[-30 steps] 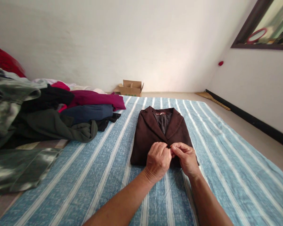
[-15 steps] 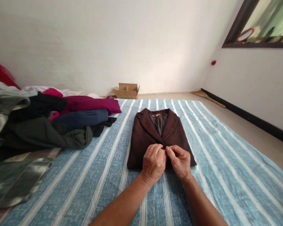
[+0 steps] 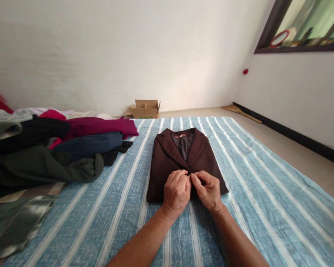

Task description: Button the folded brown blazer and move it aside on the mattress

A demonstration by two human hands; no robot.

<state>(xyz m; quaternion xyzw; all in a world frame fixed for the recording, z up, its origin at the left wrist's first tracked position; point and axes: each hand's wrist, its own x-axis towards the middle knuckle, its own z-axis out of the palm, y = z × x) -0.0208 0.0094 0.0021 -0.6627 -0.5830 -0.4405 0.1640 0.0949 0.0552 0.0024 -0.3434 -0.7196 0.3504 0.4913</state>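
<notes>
A dark brown suit jacket [image 3: 163, 163], folded into a neat block, lies on a blue-and-white striped sheet [image 3: 122, 222]. Its collar and lapels face away from me, and a dark lining shows in the neck opening. At the front closure, just under where the lapels meet, my left hand [image 3: 177, 191] pinches the jacket's edge with curled fingers. My right hand [image 3: 208, 189] pinches the same spot from the other side, thumb and forefinger together. The fingertips of both hands nearly touch. Any button between them is hidden.
A heap of clothes lies to the left, with a dark green garment [image 3: 44, 165], a navy one [image 3: 91, 144] and a magenta one [image 3: 105, 126]. An open cardboard box [image 3: 144, 110] stands beyond the bed's far edge by the wall. A window [image 3: 308, 26] is at upper right.
The camera view has turned slightly, so the jacket and hands appear a little further left. Both hands keep their pinch at the jacket's front, with hardly any movement.
</notes>
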